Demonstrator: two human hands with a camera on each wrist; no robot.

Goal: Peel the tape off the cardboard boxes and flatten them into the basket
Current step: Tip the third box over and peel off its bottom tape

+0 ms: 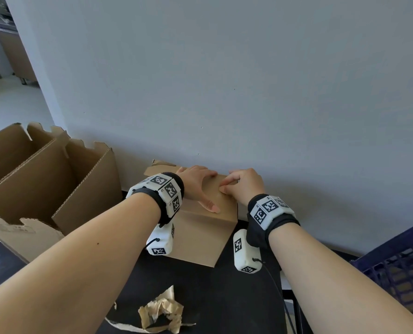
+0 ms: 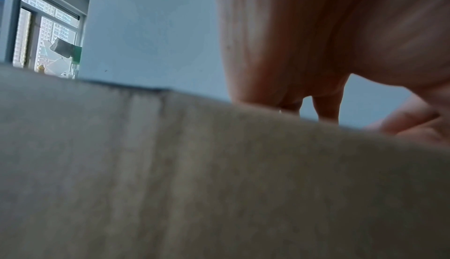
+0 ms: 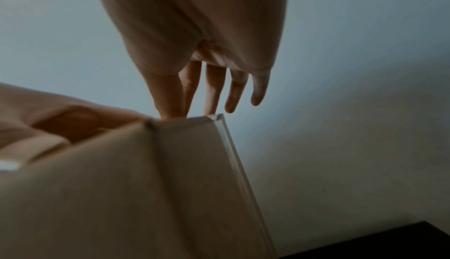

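Sitting on the dark table [image 1: 236,297], the small box [image 1: 200,237] is right under both hands; left hand [image 1: 195,186] presses flat, right hand [image 1: 244,186] pinches at its top near the right edge

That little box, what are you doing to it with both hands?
A person is working on a small closed cardboard box standing on a dark table by the wall. The left hand lies flat on its top, holding it steady. The right hand has its fingertips bent at the top edge, seemingly picking at the tape. A crumpled wad of peeled tape lies nearer. A bigger opened box stands to the left, and the blue basket waits on the right.
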